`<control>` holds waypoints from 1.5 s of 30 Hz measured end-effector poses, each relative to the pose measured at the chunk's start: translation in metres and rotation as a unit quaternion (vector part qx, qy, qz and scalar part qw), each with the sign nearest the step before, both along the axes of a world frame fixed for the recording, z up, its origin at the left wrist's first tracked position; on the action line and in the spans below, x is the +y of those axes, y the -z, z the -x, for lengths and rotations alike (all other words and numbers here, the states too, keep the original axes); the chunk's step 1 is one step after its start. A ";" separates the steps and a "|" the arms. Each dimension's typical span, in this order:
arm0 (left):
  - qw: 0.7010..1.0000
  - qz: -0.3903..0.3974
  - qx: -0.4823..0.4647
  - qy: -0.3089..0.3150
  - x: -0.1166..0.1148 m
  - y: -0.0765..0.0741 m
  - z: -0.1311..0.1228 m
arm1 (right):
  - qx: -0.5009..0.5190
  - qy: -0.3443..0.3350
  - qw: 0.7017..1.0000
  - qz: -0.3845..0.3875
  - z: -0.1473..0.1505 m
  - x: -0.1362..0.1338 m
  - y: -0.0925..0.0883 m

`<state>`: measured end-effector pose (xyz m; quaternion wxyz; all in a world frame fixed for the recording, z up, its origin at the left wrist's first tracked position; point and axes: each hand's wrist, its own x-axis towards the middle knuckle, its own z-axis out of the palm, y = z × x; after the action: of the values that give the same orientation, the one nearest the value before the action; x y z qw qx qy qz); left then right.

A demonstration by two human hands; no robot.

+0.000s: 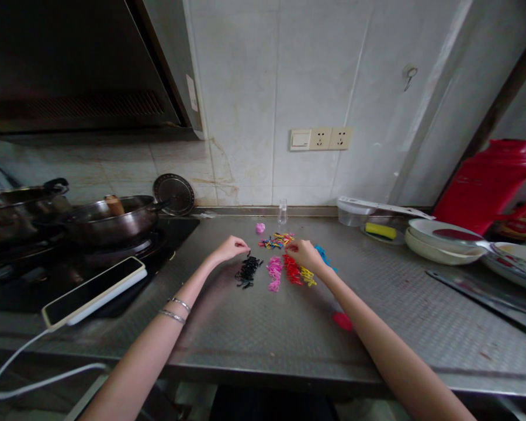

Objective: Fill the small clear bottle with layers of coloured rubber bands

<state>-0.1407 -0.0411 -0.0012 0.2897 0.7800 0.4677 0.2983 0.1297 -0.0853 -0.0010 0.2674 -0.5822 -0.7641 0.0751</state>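
Small elastic hair bands lie in piles by colour on the steel counter [263,333]: black bands [248,272], pink bands [274,273], red bands [291,270], yellow bands [307,277] and blue bands [324,256]. Behind them is a mixed-colour pile [277,240]. My left hand [231,248] pinches a black hair band just above the back of the black pile. Over the far end of the red pile, beside the mixed one, my right hand [304,255] has its fingers closed; what they hold is hidden.
A small clear bottle [282,212] and a pink object [260,228] stand behind the piles. A red object [342,320] lies near my right forearm. Pans [111,222] and a phone [94,289] are leftward; bowls [442,248], a sponge [380,231] and a red thermos [482,187] rightward.
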 end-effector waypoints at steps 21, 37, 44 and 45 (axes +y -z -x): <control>0.993 -0.090 0.050 -0.058 -0.009 0.009 0.011 | -0.141 0.071 0.987 0.011 0.077 0.041 0.004; 0.991 -0.094 0.073 -0.056 -0.013 0.008 0.008 | -0.195 0.040 0.980 -0.008 0.078 0.043 0.000; 0.993 -0.082 0.070 -0.057 -0.012 0.009 0.009 | -0.222 0.009 0.975 -0.016 0.079 0.046 -0.002; 0.993 -0.080 0.069 -0.057 -0.013 0.008 0.009 | -0.222 0.007 0.975 -0.014 0.079 0.047 -0.002</control>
<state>-0.1500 -0.0537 -0.0096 0.1756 0.7913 0.5051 0.2965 0.0510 -0.0383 0.0010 0.1001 -0.5860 -0.8011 -0.0686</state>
